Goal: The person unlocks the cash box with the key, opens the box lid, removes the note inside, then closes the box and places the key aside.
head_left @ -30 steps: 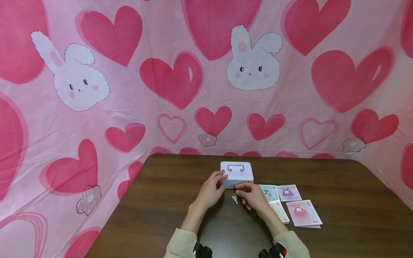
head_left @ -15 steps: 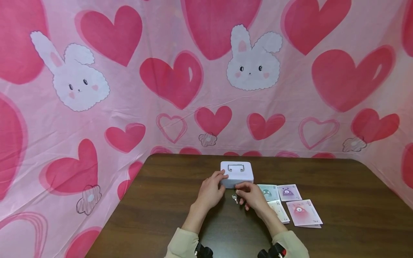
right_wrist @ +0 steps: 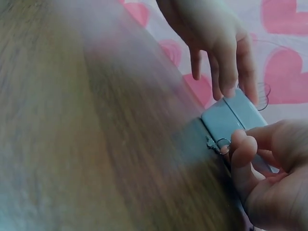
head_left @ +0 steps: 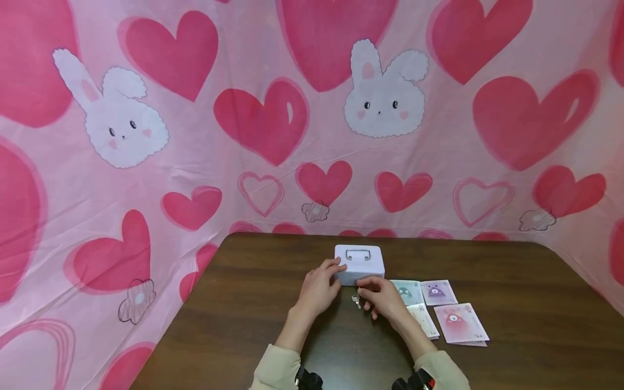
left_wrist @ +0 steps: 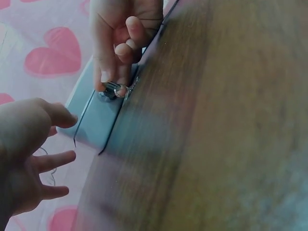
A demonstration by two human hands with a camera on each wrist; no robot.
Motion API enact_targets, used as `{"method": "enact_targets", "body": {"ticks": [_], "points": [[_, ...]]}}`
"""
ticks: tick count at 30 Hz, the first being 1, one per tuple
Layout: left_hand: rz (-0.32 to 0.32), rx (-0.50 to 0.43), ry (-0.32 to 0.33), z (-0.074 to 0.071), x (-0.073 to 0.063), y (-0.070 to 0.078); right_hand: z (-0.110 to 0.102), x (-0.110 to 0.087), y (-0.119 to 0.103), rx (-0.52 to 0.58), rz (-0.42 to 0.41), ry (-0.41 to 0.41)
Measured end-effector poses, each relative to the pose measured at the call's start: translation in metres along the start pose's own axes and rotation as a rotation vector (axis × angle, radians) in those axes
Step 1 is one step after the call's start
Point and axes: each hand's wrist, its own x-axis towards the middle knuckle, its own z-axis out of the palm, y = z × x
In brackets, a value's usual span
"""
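A small white cash box (head_left: 359, 263) with a wire handle on its lid stands near the far edge of the table. My left hand (head_left: 319, 287) rests at its front left corner, fingertips on the lid and thumb by the front face. In the left wrist view the left fingers (left_wrist: 55, 161) are spread and fairly straight. At the front of the box, my right hand (head_left: 382, 295) pinches a key (left_wrist: 111, 89) at the round lock between thumb and index finger. From it hangs a ring (right_wrist: 223, 146) with a second key (head_left: 356, 299), dangling below the fingers.
Right of the box lie several play banknotes: a green one (head_left: 408, 291), a purple one (head_left: 439, 292), a yellowish one (head_left: 423, 319) and a pink stack (head_left: 460, 323). They lie close beside my right wrist. A pink heart-patterned cloth (head_left: 273, 195) hangs behind the dark wooden table (head_left: 219, 336).
The head view has shifted very slightly. Both hands keep their places at the box, and the right fingers have moved only a little at the lock.
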Motion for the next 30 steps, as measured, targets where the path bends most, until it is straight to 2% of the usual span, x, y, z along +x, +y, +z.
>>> {"method": "enact_targets", "body": {"ticks": [10,16,25,30], "points": [[-0.006,-0.001,0.007,0.0007,-0.0027,0.0027,-0.0019,0.0004,0.0044,-0.026,0.009,0.005],[-0.004,0.0,0.01,-0.0006,-0.0016,0.0022,0.0002,0.0007,0.0034,-0.005,-0.019,-0.005],[0.011,-0.011,0.0,-0.0019,-0.0019,0.001,0.0064,0.0002,0.0018,0.008,0.014,0.04],[0.013,-0.016,-0.002,-0.0017,-0.001,0.0007,0.0063,0.0012,0.0022,-0.009,0.003,0.061]]}}
